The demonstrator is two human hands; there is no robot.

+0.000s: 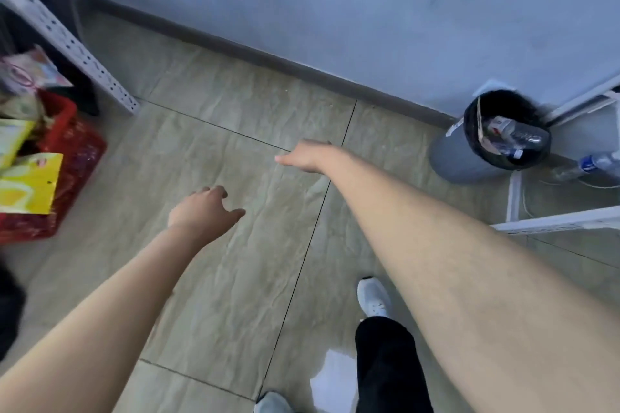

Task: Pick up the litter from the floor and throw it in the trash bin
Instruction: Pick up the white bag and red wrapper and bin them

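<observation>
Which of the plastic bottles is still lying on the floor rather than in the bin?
The blue-labelled bottle at the right edge, lying on its side beside the grey trash bin; the other bottle is inside the bin.

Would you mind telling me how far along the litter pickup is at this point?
Done, apparently: the trash bin by the wall already holds bottles and wrappers, and the open floor tiles look clear. In hand: nothing; the left hand and right hand are both open and empty. Possibly left: a plastic bottle lies on the floor right beside the bin.
</observation>
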